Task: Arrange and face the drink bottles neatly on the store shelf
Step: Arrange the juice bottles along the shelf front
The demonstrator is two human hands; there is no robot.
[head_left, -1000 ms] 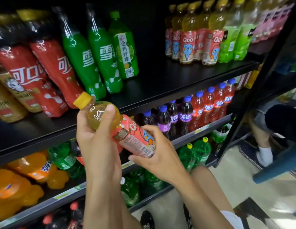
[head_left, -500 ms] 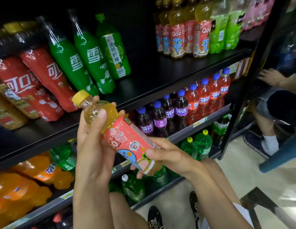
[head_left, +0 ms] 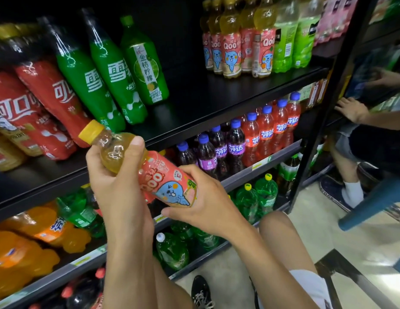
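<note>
Bottle (head_left: 160, 180) gripped slantwise.
Left hand (head_left: 114, 181) clasped its shoulder, right hand (head_left: 208, 204) its base; it needed standing upright, mascot outward, by Qoo row (head_left: 232, 47).

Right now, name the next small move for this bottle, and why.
Probably tip the Qoo bottle upright and lift it toward the matching Qoo row: left hand and right hand hold it tilted, and the shelf beside that row is bare.

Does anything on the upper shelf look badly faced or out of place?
Yes. The light green plastic bottle beside the pink-labelled Qoo juice bottles faces barcode-out, and the rightmost Qoo bottle is twisted, showing part of its side panel.
</note>
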